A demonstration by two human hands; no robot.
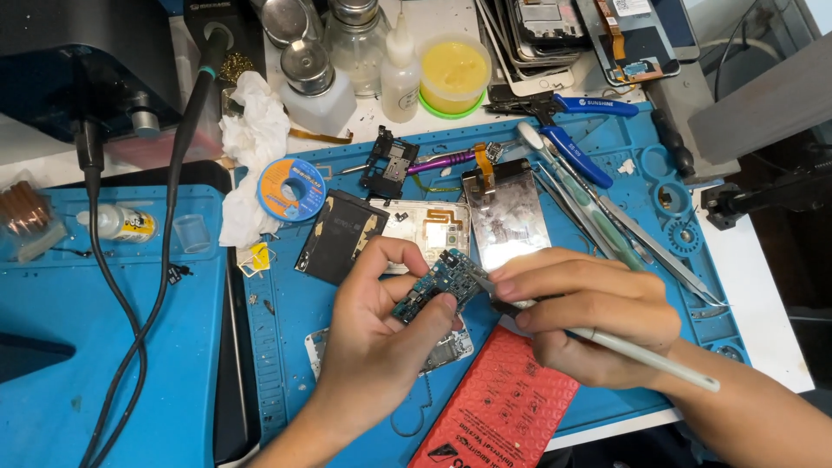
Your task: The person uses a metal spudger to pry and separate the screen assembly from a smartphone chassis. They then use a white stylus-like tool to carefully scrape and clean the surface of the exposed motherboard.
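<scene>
phone lies stripped; left hand (381,321) grip clamped on circuit board (438,286); right hand (589,316) pinches thin tool (641,354) touching board; reassembly remains, judging by loose battery (340,236) beside board.

mat (286,364): matt blue, likely silicone | pouch (498,407): red bubbled plastic

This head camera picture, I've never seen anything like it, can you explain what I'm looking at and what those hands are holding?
The single picture comes from a camera worn on a person's head, looking down at their own two bare hands over a blue work mat. The left hand pinches a small blue-green circuit board. The right hand holds a slim pale tool like a pen, its tip at the board. Around them lie a dark phone battery, a phone screen, a solder spool, blue-handled pliers, a tub of yellow paste and a red bubble pouch.
</scene>
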